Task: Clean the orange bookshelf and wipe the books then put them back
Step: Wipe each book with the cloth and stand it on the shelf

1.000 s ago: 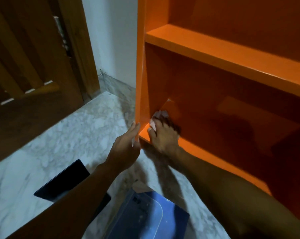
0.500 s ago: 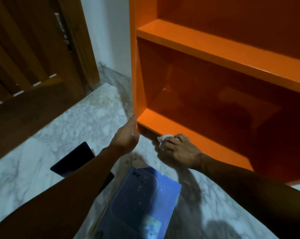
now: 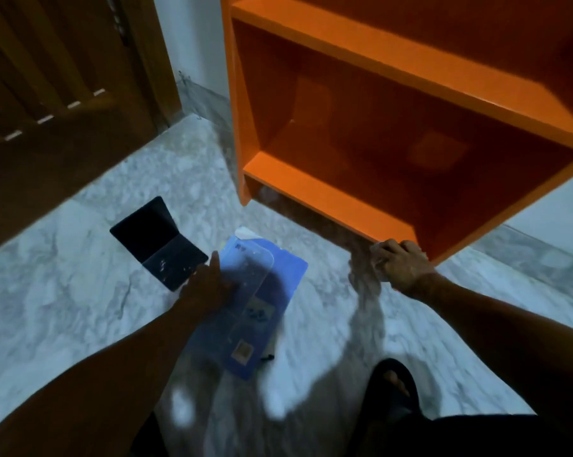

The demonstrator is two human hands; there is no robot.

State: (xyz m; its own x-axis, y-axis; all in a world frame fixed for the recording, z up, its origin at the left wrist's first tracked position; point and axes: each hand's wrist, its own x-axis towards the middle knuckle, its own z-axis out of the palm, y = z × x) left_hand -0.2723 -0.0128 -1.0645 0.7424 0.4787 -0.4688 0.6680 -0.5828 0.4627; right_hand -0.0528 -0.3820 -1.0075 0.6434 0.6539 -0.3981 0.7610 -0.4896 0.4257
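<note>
- The marble floor [image 3: 64, 291] is filling the lower and left parts of the frame, carrying everything else.
- The orange bookshelf [image 3: 393, 61] is standing in the upper right, its two visible compartments showing no books inside.
- A brown wooden door [image 3: 57, 94] is occupying the upper left.
- The blue book [image 3: 262, 311] is lying flat on the floor at centre, just below the bookshelf.
- The dark book [image 3: 159, 239] is lying just left of the blue one.
- The right hand [image 3: 400, 265] is pressing a white cloth [image 3: 379, 258] against the bottom shelf's front edge at centre right, fingers curled round the cloth.
- The left hand [image 3: 209, 285] is resting with straight fingers on the blue book's left edge.
</note>
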